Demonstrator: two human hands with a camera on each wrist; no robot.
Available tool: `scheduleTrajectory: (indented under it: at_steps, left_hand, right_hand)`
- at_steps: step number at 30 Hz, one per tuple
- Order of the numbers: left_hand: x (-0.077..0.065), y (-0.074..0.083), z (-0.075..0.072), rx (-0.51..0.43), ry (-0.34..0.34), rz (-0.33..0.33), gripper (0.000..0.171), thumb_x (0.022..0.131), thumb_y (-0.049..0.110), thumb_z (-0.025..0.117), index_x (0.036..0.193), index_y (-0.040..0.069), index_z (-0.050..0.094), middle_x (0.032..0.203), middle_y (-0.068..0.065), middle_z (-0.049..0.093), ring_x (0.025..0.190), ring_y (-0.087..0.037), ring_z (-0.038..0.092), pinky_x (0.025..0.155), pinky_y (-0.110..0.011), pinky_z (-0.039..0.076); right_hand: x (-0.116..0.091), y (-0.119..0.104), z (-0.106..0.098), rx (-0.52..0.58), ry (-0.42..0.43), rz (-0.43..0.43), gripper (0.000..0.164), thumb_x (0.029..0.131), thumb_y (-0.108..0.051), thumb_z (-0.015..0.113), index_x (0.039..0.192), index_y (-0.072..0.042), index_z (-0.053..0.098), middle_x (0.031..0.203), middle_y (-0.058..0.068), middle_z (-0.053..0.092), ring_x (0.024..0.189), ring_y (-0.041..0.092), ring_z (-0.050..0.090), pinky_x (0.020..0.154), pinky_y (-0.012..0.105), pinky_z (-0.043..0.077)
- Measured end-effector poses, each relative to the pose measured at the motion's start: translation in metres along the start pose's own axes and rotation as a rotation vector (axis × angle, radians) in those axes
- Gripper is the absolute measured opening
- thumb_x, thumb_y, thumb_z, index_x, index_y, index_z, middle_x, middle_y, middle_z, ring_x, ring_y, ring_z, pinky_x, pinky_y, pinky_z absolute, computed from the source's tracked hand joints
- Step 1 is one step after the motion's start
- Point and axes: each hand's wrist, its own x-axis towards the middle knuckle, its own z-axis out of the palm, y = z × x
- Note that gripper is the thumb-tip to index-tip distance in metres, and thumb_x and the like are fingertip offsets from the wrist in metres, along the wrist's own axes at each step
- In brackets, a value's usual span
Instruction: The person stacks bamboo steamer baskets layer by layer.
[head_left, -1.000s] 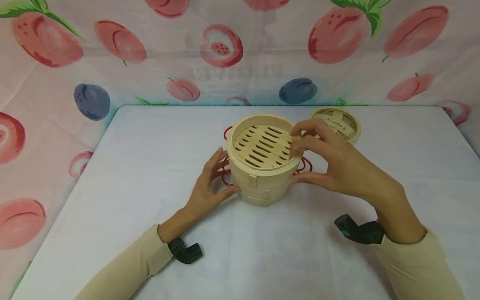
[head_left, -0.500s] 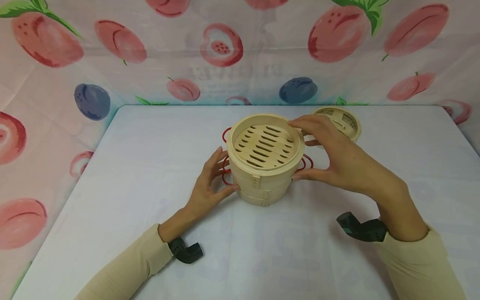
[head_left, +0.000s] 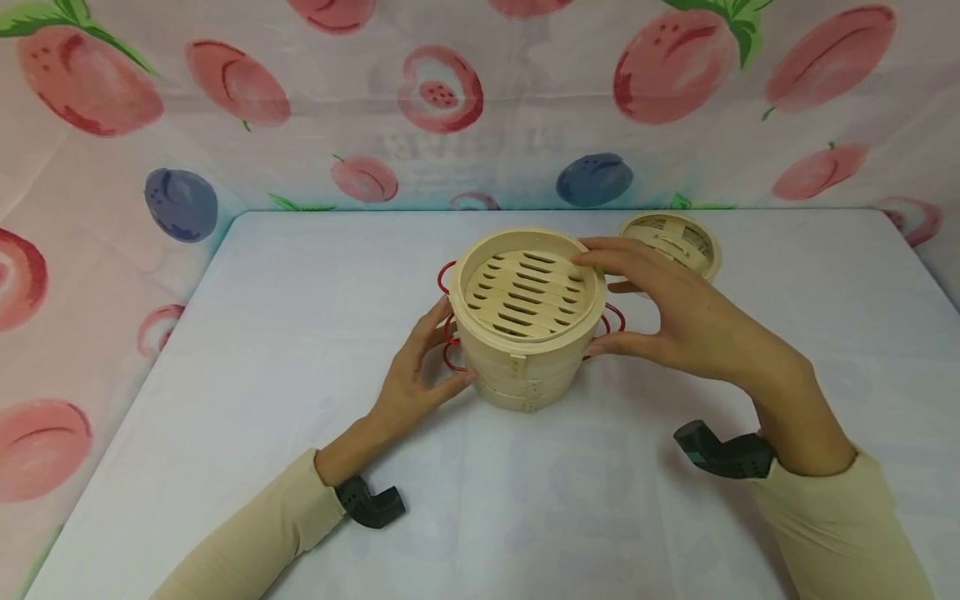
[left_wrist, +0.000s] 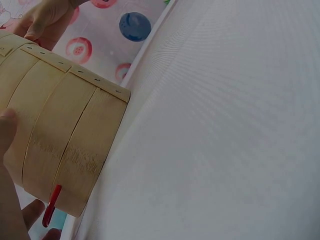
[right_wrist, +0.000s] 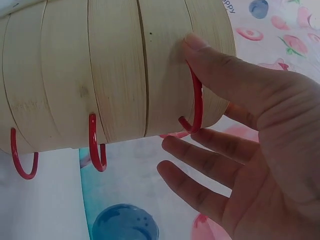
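Observation:
A stack of round bamboo steamer baskets (head_left: 510,371) stands on the table. The top basket (head_left: 528,287) has a slotted floor facing up. Red loop handles (right_wrist: 95,142) stick out on both sides. My left hand (head_left: 414,371) holds the left side of the lower stack, thumb at the front and fingers behind. My right hand (head_left: 686,321) grips the top basket's right side. Its index finger lies over the rim, and its thumb (right_wrist: 210,62) presses the wall beside a red handle. In the right wrist view the other fingers are spread off the wall.
Behind my right hand, a woven bamboo lid (head_left: 678,237) lies on the white-covered table (head_left: 315,275). A fruit-printed cloth (head_left: 510,108) hangs along the back and left. Dark devices (head_left: 371,504) are strapped at both wrists.
My right fingers have come out from inside the top basket onto its rim. The top basket has turned slightly, its front seam shifting right. My left hand has barely moved.

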Motion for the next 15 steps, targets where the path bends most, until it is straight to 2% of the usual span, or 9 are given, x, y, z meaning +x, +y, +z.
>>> scheduleTrajectory:
  at_steps: [3,7,10,15]
  left_hand:
    - [0.0,-0.0003,-0.0005,0.013,0.003,0.012,0.083,0.087,0.041,0.069,0.152,0.011,0.025,0.148,-0.011,0.037,0.12,-0.03,0.05,0.099,-0.042,0.042]
    - [0.0017,0.0002,-0.0004,0.013,0.009,0.034,0.083,0.086,0.038,0.071,0.151,0.011,0.027,0.146,-0.011,0.038,0.125,-0.03,0.046,0.1,-0.042,0.041]
    - [0.0027,0.0013,-0.0001,0.01,0.011,0.046,0.087,0.082,0.025,0.078,0.151,0.012,0.027,0.146,-0.011,0.037,0.127,-0.03,0.043,0.102,-0.044,0.039]
    - [0.0018,0.0004,0.0003,0.025,0.03,0.071,0.106,0.065,-0.004,0.085,0.151,0.011,0.026,0.148,-0.012,0.034,0.129,-0.031,0.042,0.102,-0.046,0.039]
  right_hand:
    - [0.0004,0.002,0.0,0.023,-0.003,-0.004,0.084,0.068,-0.014,0.087,0.141,-0.013,0.046,0.148,0.0,0.038,0.131,0.02,0.038,0.092,0.037,0.048]
    - [0.0001,0.0044,-0.0006,0.048,-0.004,-0.005,0.087,0.068,-0.012,0.086,0.143,-0.014,0.043,0.149,-0.001,0.037,0.127,0.02,0.043,0.092,0.036,0.048]
    - [-0.0001,0.0062,-0.0007,0.063,-0.001,-0.018,0.089,0.068,-0.01,0.086,0.145,-0.015,0.041,0.149,-0.001,0.037,0.125,0.019,0.045,0.093,0.034,0.048]
    - [0.0004,0.008,-0.0007,0.078,0.003,-0.036,0.09,0.069,-0.007,0.085,0.146,-0.015,0.039,0.148,-0.001,0.039,0.123,0.016,0.048,0.093,0.027,0.047]
